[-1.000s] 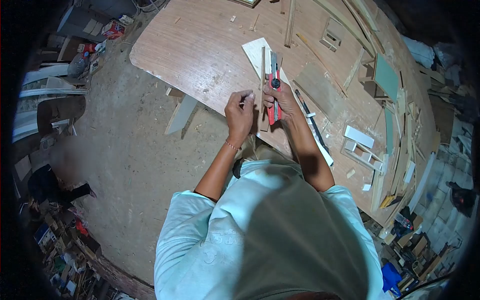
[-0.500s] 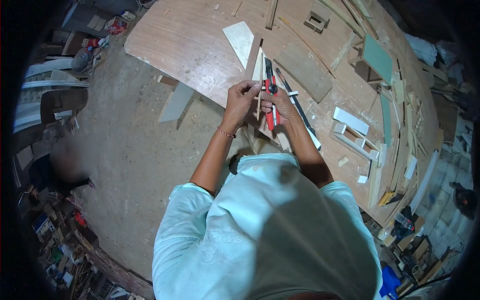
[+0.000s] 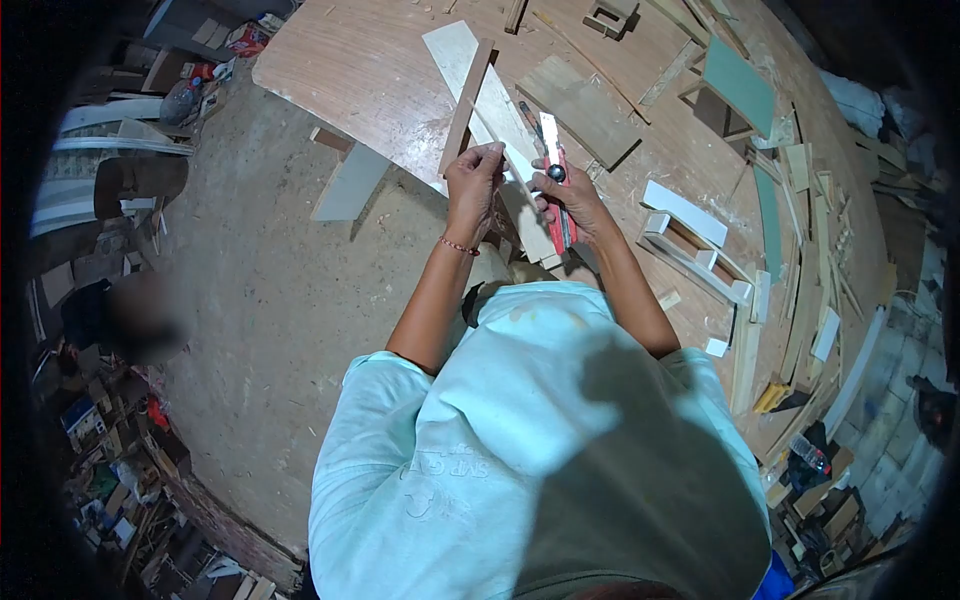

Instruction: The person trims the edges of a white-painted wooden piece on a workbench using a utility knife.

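Note:
A red utility knife [image 3: 557,158] is gripped in my right hand [image 3: 578,203], its blade extended away from me. My left hand [image 3: 474,183] is closed in a pinch on a thin wooden strip [image 3: 516,168], which slants between my two hands. Fingertips of the right hand come close to the strip's near end. Below both hands lies a long pale board [image 3: 455,58], partly hidden by them. Beside my left fingers, a brown wooden bar [image 3: 468,108] rests slantwise across the board.
On the worktable [image 3: 350,70] lie a flat grey-brown panel [image 3: 582,112], a green-topped wooden piece [image 3: 740,85] and a white-edged box frame [image 3: 690,235]. Offcuts [image 3: 800,260] line the right edge. At the far left, a person [image 3: 110,315] is low near piled scraps.
The strip has swung from nearly upright to a slant toward the upper left. My hands have moved slightly apart, and the knife's blade side is turned more into view.

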A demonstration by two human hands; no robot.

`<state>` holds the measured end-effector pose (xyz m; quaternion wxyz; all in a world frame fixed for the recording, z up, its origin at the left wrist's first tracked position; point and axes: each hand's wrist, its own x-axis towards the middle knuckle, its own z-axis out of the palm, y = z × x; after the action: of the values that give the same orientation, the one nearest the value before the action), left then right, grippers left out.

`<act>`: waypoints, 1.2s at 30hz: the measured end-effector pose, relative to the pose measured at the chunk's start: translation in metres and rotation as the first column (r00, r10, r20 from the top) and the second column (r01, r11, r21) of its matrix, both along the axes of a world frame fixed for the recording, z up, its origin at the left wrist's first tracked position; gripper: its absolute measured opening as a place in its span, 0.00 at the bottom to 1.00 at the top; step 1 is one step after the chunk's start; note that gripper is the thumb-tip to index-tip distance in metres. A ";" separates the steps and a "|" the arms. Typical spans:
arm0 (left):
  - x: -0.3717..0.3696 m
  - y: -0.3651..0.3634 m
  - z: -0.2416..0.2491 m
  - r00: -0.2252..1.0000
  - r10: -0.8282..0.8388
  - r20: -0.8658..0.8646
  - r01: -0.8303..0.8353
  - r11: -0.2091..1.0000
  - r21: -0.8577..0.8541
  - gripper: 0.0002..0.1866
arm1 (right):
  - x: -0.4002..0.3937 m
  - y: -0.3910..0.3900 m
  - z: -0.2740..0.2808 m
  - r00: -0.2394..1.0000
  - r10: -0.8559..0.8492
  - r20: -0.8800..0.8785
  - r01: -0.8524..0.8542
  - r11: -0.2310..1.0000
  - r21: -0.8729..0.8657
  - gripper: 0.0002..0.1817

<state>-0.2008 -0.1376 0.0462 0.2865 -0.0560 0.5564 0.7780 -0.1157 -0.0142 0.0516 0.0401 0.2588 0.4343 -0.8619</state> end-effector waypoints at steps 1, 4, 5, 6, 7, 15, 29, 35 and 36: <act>0.002 0.001 0.001 0.999 0.040 0.001 -0.040 0.999 -0.020 0.10 | 0.001 0.002 -0.001 1.000 0.026 -0.008 -0.026 1.000 0.000 0.23; 0.004 0.002 -0.002 0.995 0.098 -0.011 -0.099 0.994 -0.046 0.10 | 0.000 0.010 0.001 0.995 0.096 0.011 -0.096 0.995 0.002 0.24; 0.005 0.002 -0.004 0.994 0.107 -0.013 -0.107 0.993 -0.049 0.10 | -0.002 0.012 0.002 0.995 0.104 0.009 -0.104 0.995 -0.001 0.24; 0.006 0.002 -0.004 0.992 0.118 -0.032 -0.121 0.990 -0.079 0.11 | -0.004 0.013 0.003 0.994 0.111 0.005 -0.111 0.993 0.044 0.25; 0.007 0.002 -0.006 0.990 0.129 -0.050 -0.134 0.985 -0.109 0.12 | -0.007 0.014 0.004 0.993 0.117 0.001 -0.117 0.989 0.089 0.25; 0.013 -0.007 0.016 0.352 -0.441 -0.826 -0.376 0.741 -0.556 0.27 | -0.025 0.032 -0.004 0.968 0.247 0.041 -0.247 0.969 0.000 0.27; 0.022 -0.034 -0.022 0.572 -0.557 -0.602 -0.228 0.597 -0.769 0.12 | -0.015 0.027 -0.032 0.974 0.160 0.161 -0.207 0.917 0.340 0.15; 0.007 -0.013 -0.040 0.664 -0.386 -0.640 -0.356 0.590 -0.725 0.16 | -0.015 0.012 -0.047 0.958 0.132 0.256 -0.268 0.735 0.623 0.14; 0.006 -0.010 -0.041 0.616 -0.453 -0.644 -0.364 0.561 -0.743 0.17 | -0.016 0.011 -0.046 0.954 0.141 0.263 -0.283 0.706 0.649 0.14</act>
<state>-0.1952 -0.1472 0.0052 -0.0268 0.1795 0.9177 0.3534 -0.1313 -0.0035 0.0057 0.0841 0.2859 0.7399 -0.6031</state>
